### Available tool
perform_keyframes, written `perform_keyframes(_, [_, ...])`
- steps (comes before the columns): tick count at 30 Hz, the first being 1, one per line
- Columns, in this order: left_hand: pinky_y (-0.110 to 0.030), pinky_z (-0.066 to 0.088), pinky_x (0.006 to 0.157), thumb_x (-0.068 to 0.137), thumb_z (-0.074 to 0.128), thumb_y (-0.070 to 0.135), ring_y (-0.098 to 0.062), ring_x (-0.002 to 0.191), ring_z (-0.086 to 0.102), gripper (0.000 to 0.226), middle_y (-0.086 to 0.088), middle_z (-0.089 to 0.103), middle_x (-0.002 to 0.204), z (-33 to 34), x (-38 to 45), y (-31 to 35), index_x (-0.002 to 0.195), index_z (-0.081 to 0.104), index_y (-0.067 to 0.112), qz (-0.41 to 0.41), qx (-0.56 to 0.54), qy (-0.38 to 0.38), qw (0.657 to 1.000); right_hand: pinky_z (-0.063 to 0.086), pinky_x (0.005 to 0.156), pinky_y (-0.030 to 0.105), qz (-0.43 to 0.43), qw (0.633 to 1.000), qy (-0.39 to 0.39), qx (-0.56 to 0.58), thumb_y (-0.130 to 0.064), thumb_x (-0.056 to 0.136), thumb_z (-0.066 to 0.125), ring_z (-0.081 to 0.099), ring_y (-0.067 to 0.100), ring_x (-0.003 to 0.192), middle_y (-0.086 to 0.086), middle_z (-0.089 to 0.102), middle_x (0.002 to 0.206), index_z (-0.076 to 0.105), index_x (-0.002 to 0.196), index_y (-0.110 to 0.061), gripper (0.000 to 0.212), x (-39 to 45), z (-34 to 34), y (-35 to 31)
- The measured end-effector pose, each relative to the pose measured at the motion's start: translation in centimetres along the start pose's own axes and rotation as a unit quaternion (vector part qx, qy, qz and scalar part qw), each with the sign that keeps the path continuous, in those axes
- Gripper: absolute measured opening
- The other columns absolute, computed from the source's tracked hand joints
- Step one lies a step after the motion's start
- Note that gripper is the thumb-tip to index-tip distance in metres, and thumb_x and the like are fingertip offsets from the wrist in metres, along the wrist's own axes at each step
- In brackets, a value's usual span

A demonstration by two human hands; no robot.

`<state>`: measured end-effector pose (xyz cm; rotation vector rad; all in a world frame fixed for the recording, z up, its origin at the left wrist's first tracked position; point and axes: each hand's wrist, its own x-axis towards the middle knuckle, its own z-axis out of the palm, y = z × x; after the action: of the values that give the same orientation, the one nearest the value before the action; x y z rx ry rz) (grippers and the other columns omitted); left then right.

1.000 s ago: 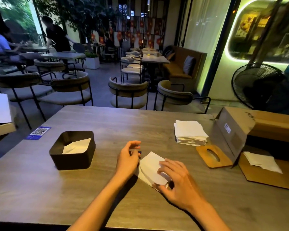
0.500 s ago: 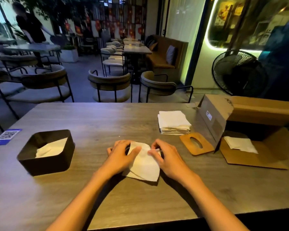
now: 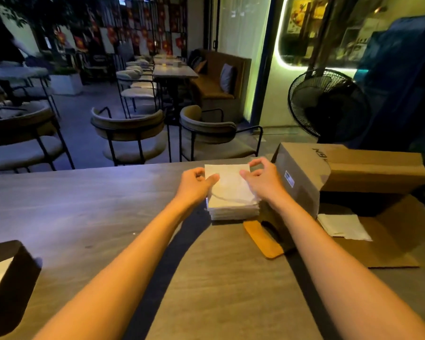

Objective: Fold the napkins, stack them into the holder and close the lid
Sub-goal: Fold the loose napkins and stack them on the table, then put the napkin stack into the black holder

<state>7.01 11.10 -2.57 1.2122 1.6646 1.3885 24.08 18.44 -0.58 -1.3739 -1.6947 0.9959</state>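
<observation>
Presently, head view, the only one supplied. Both hands work at the stack of napkins point(image 3: 233, 207) on the far part of the desk point(image 3: 108, 217). The left hand point(image 3: 196, 180) pinches the near-left edge of the top napkin point(image 3: 227, 182); the right hand point(image 3: 261, 179) pinches its far-right corner. That sheet is lifted at its far edge, its near edge close to the stack.

Risks, as judged:
- A second sheet may cling and rise with the first, since the layers are thin and lie flush.
- A sideways pull could skew the stack toward the wooden lid point(image 3: 260, 238), which lies just beside it.
- The holder point(image 3: 9, 273) stands well apart at the lower left edge, so each carry is long.

Count: one stack, sheets too fine to number; one lifted napkin; one loose napkin point(image 3: 344, 225) on the cardboard flap; one napkin visible in the holder; one holder; one lid; one cardboard box point(image 3: 341, 168); two hands.
</observation>
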Motion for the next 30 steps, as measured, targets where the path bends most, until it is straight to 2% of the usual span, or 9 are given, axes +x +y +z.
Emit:
perform_keyframes(7, [-0.043, 0.045, 0.101, 0.090, 0.068, 0.043, -0.027, 0.124, 0.048, 0.059, -0.005, 0.049, 0.132, 2.3, 3.0, -4.2, 0.141, 0.042, 0.029, 0.027, 0.218, 0.043, 0.975, 0.051, 0.098, 0.048, 0.020, 0.987, 0.024, -0.159, -0.042, 0.097, 0.065, 0.058, 0.033, 0.121, 0.014, 0.060, 0.131, 0.053, 0.130, -0.018, 0.043, 2.9, 1.6, 4.0])
perform_keyframes(9, [-0.047, 0.030, 0.112, 0.094, 0.057, 0.050, -0.024, 0.135, 0.032, 0.061, -0.002, 0.034, 0.148, 2.4, 2.3, -4.7, 0.148, 0.032, 0.038, 0.132, 0.318, 0.071, 0.936, 0.047, 0.105, 0.050, 0.070, 0.976, 0.028, -0.205, -0.055, 0.099, 0.054, 0.052, 0.038, 0.131, 0.019, 0.055, 0.142, 0.051, 0.141, -0.008, 0.062, 2.9, 2.3, 4.0])
perform_keyframes(12, [-0.046, 0.017, 0.115, 0.102, 0.030, 0.056, -0.020, 0.146, 0.018, 0.053, 0.006, 0.022, 0.163, 2.4, 1.5, -5.8, 0.153, 0.023, 0.044, 0.185, 0.475, -0.056, 0.858, 0.045, 0.109, 0.048, 0.161, 0.958, -0.044, -0.233, -0.066, 0.099, 0.042, 0.052, 0.040, 0.132, 0.023, 0.051, 0.146, 0.051, 0.143, -0.001, 0.079, 2.6, 3.2, 3.0])
perform_keyframes(14, [-0.050, 0.011, 0.119, 0.104, 0.015, 0.055, -0.021, 0.150, 0.012, 0.052, 0.010, 0.014, 0.166, 2.3, 1.0, -6.6, 0.155, 0.014, 0.045, 0.114, 0.502, -0.134, 0.847, 0.046, 0.107, 0.045, 0.187, 0.949, -0.102, -0.232, -0.066, 0.099, 0.043, 0.053, 0.039, 0.131, 0.022, 0.050, 0.148, 0.047, 0.146, -0.001, 0.080, 2.4, 3.4, 1.9])
perform_keyframes(19, [-0.055, 0.008, 0.119, 0.104, 0.008, 0.054, -0.019, 0.151, 0.010, 0.054, 0.015, 0.008, 0.166, 1.5, -0.6, -7.2, 0.156, 0.008, 0.044, 0.091, 0.490, -0.133, 0.857, 0.048, 0.081, 0.036, 0.205, 0.947, -0.185, -0.166, -0.057, 0.095, 0.062, 0.059, 0.032, 0.111, 0.020, 0.055, 0.141, 0.044, 0.146, -0.001, 0.078, 1.4, 3.2, 0.8])
perform_keyframes(23, [-0.053, 0.006, 0.121, 0.103, 0.014, 0.058, -0.016, 0.152, 0.004, 0.055, 0.015, 0.003, 0.166, 0.3, -3.0, -7.7, 0.156, 0.003, 0.046, 0.123, 0.392, -0.060, 0.910, 0.050, 0.073, 0.032, 0.142, 0.969, -0.180, -0.088, -0.053, 0.087, 0.074, 0.064, 0.028, 0.110, 0.013, 0.064, 0.131, 0.049, 0.144, -0.006, 0.078, 0.1, 3.6, 1.2])
perform_keyframes(26, [-0.049, 0.003, 0.120, 0.090, 0.035, 0.076, -0.014, 0.150, 0.004, 0.081, 0.013, -0.001, 0.166, -1.4, -5.4, -6.1, 0.156, -0.001, 0.045, 0.050, 0.121, 0.057, 0.990, 0.052, 0.069, 0.025, 0.073, 0.980, -0.184, 0.002, -0.045, 0.091, 0.072, 0.068, 0.017, 0.101, 0.004, 0.070, 0.122, 0.055, 0.141, -0.011, 0.063, -2.0, 3.3, -0.1])
perform_keyframes(28, [-0.056, 0.021, 0.119, 0.068, 0.049, 0.090, -0.031, 0.150, 0.018, 0.116, -0.005, 0.008, 0.167, -3.2, -6.7, -4.8, 0.158, 0.000, 0.036, -0.050, -0.108, 0.068, 0.991, 0.051, 0.064, 0.020, 0.030, 0.981, -0.187, 0.041, -0.043, 0.093, 0.070, 0.068, 0.008, 0.095, -0.004, 0.070, 0.117, 0.058, 0.137, -0.018, 0.052, -3.8, 3.3, -1.7])
perform_keyframes(30, [-0.051, 0.043, 0.108, 0.076, 0.051, 0.083, -0.040, 0.137, 0.044, 0.110, -0.023, 0.037, 0.155, -5.2, -7.9, -4.0, 0.158, 0.019, 0.019, -0.084, -0.242, -0.012, 0.967, 0.052, 0.066, 0.020, -0.007, 0.977, -0.203, 0.060, -0.043, 0.093, 0.070, 0.069, 0.006, 0.095, -0.008, 0.072, 0.114, 0.059, 0.133, -0.025, 0.045, -5.7, 3.6, -3.4])
